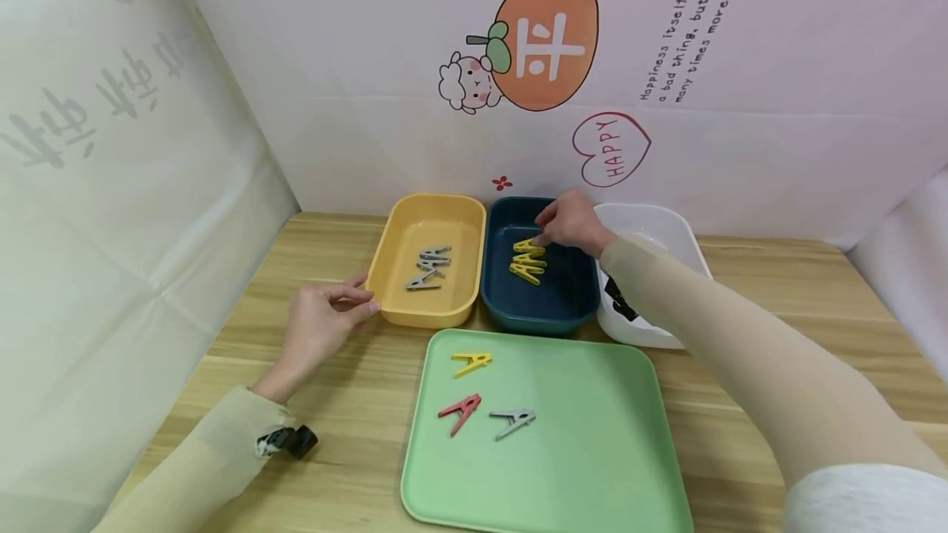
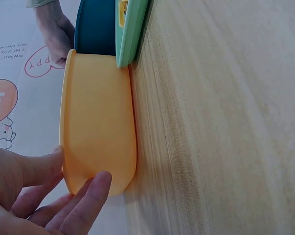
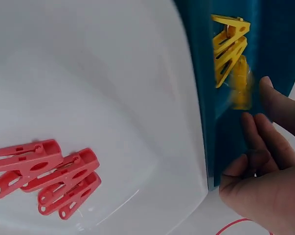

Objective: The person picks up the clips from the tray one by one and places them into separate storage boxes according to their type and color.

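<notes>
My right hand (image 1: 573,223) is over the navy bin (image 1: 504,311), thumb and fingertips spread apart. Below those fingertips a yellow clothespin (image 3: 241,85) shows blurred, apart from them in the right wrist view. More yellow clothespins (image 3: 230,49) lie beside it in the bin. At the front left corner of the yellow bin (image 1: 422,319), my left hand (image 1: 322,323) touches rim and wall with extended fingers and thumb. Grey clothespins (image 1: 429,266) lie inside that bin. On the green tray (image 1: 592,434) are a yellow clothespin (image 1: 471,363), a red clothespin (image 1: 461,413) and a grey clothespin (image 1: 513,421).
A white bin (image 1: 659,220) stands right of the navy one, partly behind my right forearm; it holds several red clothespins (image 3: 54,171). The three bins form a row along the printed backdrop (image 1: 370,64). Wooden tabletop (image 1: 800,311) shows on both sides of the tray.
</notes>
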The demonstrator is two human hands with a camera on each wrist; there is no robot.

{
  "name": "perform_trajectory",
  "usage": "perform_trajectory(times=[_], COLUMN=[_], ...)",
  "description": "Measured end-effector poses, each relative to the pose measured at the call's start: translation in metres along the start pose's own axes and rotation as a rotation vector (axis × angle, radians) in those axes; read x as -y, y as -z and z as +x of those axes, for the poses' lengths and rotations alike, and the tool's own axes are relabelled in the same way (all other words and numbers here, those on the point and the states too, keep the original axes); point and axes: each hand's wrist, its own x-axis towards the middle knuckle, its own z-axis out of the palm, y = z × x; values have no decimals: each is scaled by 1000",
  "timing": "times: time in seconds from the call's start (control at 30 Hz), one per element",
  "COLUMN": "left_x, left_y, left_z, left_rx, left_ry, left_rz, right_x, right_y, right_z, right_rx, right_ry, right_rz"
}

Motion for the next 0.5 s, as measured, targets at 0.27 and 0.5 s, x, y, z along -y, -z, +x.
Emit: perform_trajectory(times=[0.27, 0.5], left_x=[-1, -1], left_y=[-1, -1], left_z=[0, -1], left_rx=[-3, -1], left_ry=[-1, -4], left_rz=[3, 1], right_x=[4, 10], right_y=[10, 12], right_z=[-13, -42], right_rx=[-1, -8], right_ry=[36, 130], right_rz=[-25, -35])
